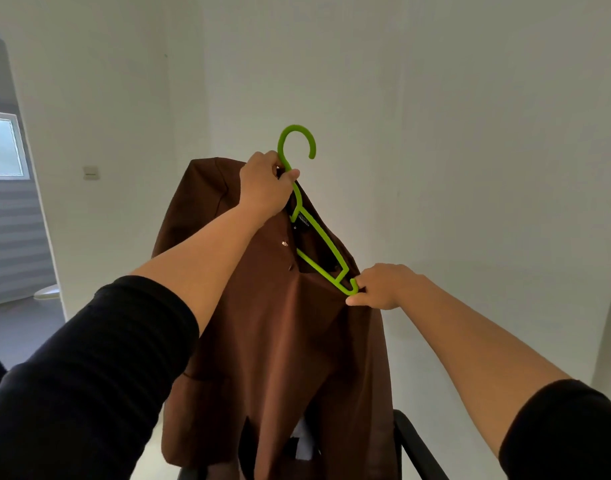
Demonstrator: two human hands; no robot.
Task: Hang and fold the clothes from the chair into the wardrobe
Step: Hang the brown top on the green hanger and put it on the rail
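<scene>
My left hand (266, 183) grips green hanger (316, 233) neck; right hand (380, 286) pinches its end inside brown shirt (290, 341). White wall (435, 133) behind, chair (418, 448) below.

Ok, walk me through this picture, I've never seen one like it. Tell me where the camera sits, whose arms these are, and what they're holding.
There is no machine here. The single picture comes from a wide-angle camera worn on a person's head, looking forward at their own two bare hands. The left hand grips a bright green hanger just below its hook. The right hand pinches the hanger's lower end together with the cloth there. A brown jacket hangs from the hanger, which sits tilted inside its collar. Behind it is a plain white wall. A dark chair frame shows at the bottom edge. No wardrobe is in view.
</scene>
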